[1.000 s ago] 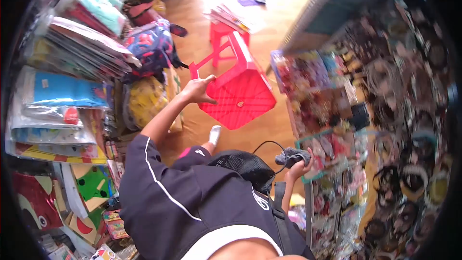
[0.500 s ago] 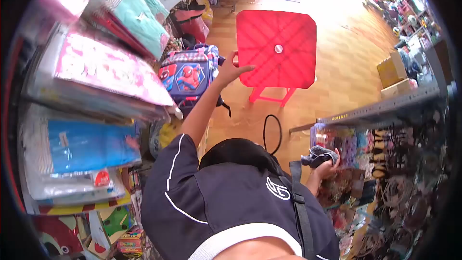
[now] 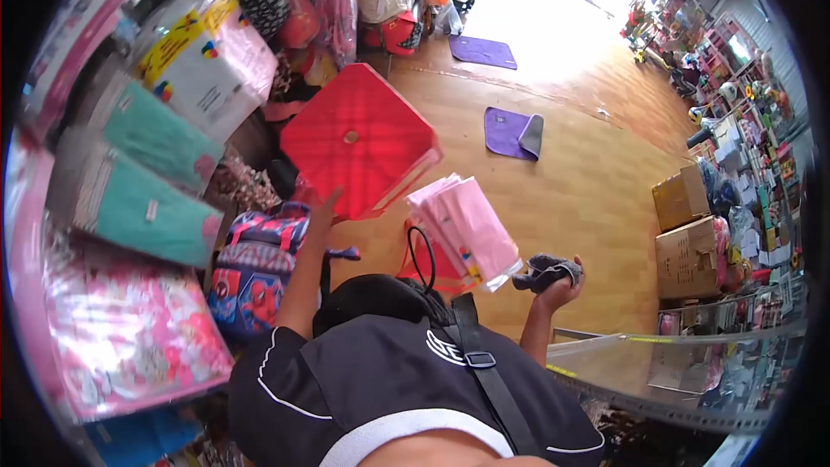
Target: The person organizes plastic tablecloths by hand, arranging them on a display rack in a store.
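Observation:
My left hand (image 3: pixel 323 206) grips the near edge of a red plastic stool (image 3: pixel 363 138), whose square top has a small round hole in its middle. The stool is over the floor beside the left-hand shelves. In my right hand (image 3: pixel 562 291) is a bunched dark grey cloth (image 3: pixel 543 271), held out to the right of my body. Pink plastic-wrapped packets (image 3: pixel 467 229) lie in a stack between my hands, on top of a red object (image 3: pixel 425 261) that is mostly hidden.
A school bag (image 3: pixel 259 281) with a superhero picture stands at left, next to wrapped packages (image 3: pixel 138 337). Purple mats (image 3: pixel 508 131) lie on the wooden floor (image 3: pixel 588 199). Cardboard boxes (image 3: pixel 687 259) and a metal-edged glass shelf (image 3: pixel 640 363) are at right.
The red stool has moved left and turned, with my left hand still on it. The view has shifted, bringing the pink packets and a second purple mat into sight. My right hand keeps the cloth.

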`<state>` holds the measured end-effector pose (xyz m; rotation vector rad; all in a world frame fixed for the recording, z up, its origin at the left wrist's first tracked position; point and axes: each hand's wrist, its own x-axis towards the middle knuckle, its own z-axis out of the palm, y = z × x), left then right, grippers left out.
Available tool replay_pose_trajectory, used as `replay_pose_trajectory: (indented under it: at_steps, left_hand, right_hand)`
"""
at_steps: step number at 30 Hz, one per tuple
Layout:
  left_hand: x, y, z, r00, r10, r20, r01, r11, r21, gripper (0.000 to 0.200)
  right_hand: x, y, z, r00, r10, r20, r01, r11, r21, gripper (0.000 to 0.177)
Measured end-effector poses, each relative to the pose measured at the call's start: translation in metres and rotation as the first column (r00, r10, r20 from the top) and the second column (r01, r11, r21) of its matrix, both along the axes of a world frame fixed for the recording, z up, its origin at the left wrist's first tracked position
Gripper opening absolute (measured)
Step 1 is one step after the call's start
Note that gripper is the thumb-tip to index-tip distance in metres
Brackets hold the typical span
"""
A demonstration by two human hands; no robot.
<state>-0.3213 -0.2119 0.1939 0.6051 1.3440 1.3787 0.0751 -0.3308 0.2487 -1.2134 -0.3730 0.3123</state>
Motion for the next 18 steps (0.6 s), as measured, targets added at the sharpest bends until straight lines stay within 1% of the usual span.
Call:
replay_pose_trajectory:
  at_steps: [2, 3, 4, 5, 6, 7, 8, 9, 10, 11, 12, 13, 14, 15, 16, 17, 18]
  left_hand:
    - [-0.003, 0.036, -0.012, 1.000, 0.000, 0.016, 0.000, 1.000, -0.029, 0.081]
    - [-0.004, 0.056, -0.015, 0.999, 0.012, 0.044, -0.007, 0.995, -0.095, 0.082]
    - [-0.005, 0.078, -0.016, 0.997, 0.028, 0.066, -0.017, 0.987, -0.157, 0.084]
    - [-0.004, 0.102, -0.021, 0.997, 0.029, 0.066, -0.019, 0.990, -0.143, 0.084]
    - [-0.007, 0.129, -0.034, 0.999, -0.029, -0.028, 0.026, 0.994, -0.103, 0.080]
    - [-0.011, 0.158, -0.051, 0.987, -0.092, -0.132, 0.084, 0.994, -0.066, 0.076]
    - [-0.027, 0.217, -0.124, 0.983, -0.114, -0.147, 0.107, 0.993, -0.051, 0.076]
    - [-0.041, 0.258, -0.198, 0.930, -0.008, -0.368, 0.082, 0.979, 0.187, 0.069]
    - [-0.022, 0.267, -0.143, 0.957, -0.097, -0.273, 0.128, 0.987, 0.096, 0.067]
    - [0.006, 0.278, -0.073, 0.972, -0.171, -0.162, 0.176, 0.984, 0.021, 0.064]
    - [-0.002, 0.319, -0.109, 0.955, -0.260, -0.140, 0.258, 0.966, -0.034, 0.060]
    - [0.000, 0.346, -0.114, 0.948, -0.310, -0.074, 0.311, 0.950, 0.006, 0.056]
    - [0.002, 0.369, -0.137, 0.956, -0.278, -0.095, 0.283, 0.958, 0.045, 0.054]
    - [0.001, 0.389, -0.159, 0.938, -0.285, -0.199, 0.285, 0.958, -0.031, 0.055]
    - [-0.001, 0.404, -0.172, 0.907, -0.296, -0.298, 0.276, 0.955, -0.110, 0.056]
    - [0.000, 0.416, -0.166, 0.910, -0.297, -0.290, 0.275, 0.955, -0.114, 0.056]
    - [0.000, 0.425, -0.163, 0.906, -0.350, -0.239, 0.328, 0.936, -0.129, 0.057]
  right_hand:
    - [0.004, 0.044, -0.006, 1.000, -0.019, 0.023, 0.017, 0.997, 0.071, 0.030]
    - [0.009, 0.065, -0.014, 0.999, -0.011, 0.035, 0.008, 0.998, 0.069, 0.029]
    - [0.005, 0.086, -0.010, 0.999, -0.008, 0.042, 0.005, 0.997, 0.077, 0.029]
    - [-0.004, 0.109, -0.001, 0.999, -0.006, -0.041, 0.010, 0.995, 0.097, 0.029]
    - [-0.013, 0.132, 0.005, 0.991, -0.008, -0.132, 0.023, 0.993, 0.117, 0.029]
    - [-0.019, 0.153, 0.007, 0.993, -0.003, -0.116, 0.016, 0.993, 0.117, 0.029]
    - [-0.022, 0.178, 0.006, 0.991, -0.025, -0.130, 0.043, 0.990, 0.132, 0.029]
    - [-0.027, 0.196, 0.004, 0.992, -0.079, -0.096, 0.090, 0.990, 0.111, 0.029]
    - [-0.035, 0.220, 0.006, 0.990, -0.128, -0.061, 0.133, 0.986, 0.102, 0.029]
    - [-0.045, 0.240, 0.012, 0.988, -0.092, -0.126, 0.108, 0.986, 0.128, 0.029]
    - [-0.055, 0.260, 0.018, 0.972, -0.144, -0.187, 0.165, 0.981, 0.098, 0.029]
    - [-0.060, 0.277, 0.014, 0.966, -0.159, -0.202, 0.180, 0.980, 0.090, 0.029]
    - [-0.061, 0.286, 0.008, 0.961, -0.169, -0.217, 0.190, 0.979, 0.078, 0.030]
    - [-0.062, 0.298, -0.001, 0.961, -0.170, -0.218, 0.191, 0.979, 0.076, 0.030]
    - [-0.062, 0.310, -0.012, 0.941, -0.196, -0.274, 0.220, 0.974, 0.057, 0.029]
    - [-0.062, 0.326, -0.015, 0.920, -0.221, -0.322, 0.246, 0.968, 0.038, 0.029]
    - [-0.061, 0.343, -0.019, 0.925, -0.220, -0.309, 0.241, 0.970, 0.031, 0.029]
